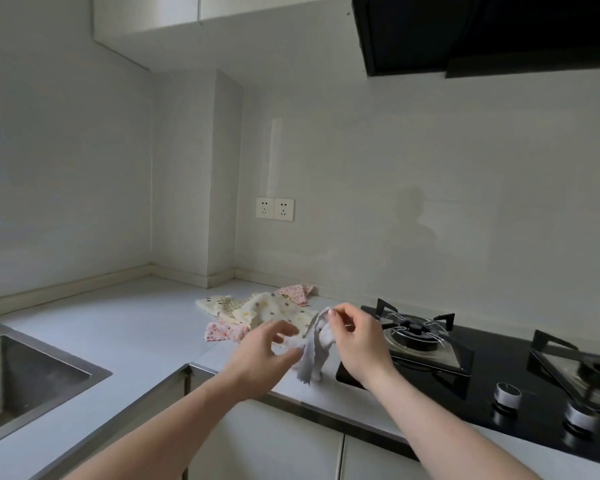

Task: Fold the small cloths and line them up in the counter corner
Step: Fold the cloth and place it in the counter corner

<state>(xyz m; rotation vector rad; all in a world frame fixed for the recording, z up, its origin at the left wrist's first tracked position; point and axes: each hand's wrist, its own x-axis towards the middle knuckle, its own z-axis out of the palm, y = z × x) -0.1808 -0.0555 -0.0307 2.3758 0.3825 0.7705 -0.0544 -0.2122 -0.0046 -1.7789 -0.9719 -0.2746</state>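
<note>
**Grey cloth lifted between two hands beside the hob**

The right hand (355, 337) holds a small pale grey cloth with pinked edges (311, 358) up off the pale grey stone counter (118, 327), its thumb and fingers (333, 315) pinching the cloth's upper edge so that the rest hangs down in loose folds, the lowest corner near the counter's front edge. The left hand (262, 348) is just beside the hanging cloth on its left, fingers loosely spread and slightly curled; whether they grip the fabric cannot be told, as the fingertips blur into it.

Behind the hands lies a heap of unfolded small cloths: a cream cloth with coloured dots (274, 311) on top, a cream cloth with a checked patch (219, 303) spread to its left, a pink floral cloth (222, 331) poking out at the near side, and another pink patterned cloth (297, 293) at the back, close to the wall. The heap sits near the jutting wall column, well apart from the counter corner further left.

To the right, a black glass gas hob (499, 372) is set into the counter, with two burners and two round knobs (508, 396) at its front. A steel sink (21, 379) is sunk into the counter at the left. A double wall socket (274, 209) sits on the tiled wall above the cloths.
</note>
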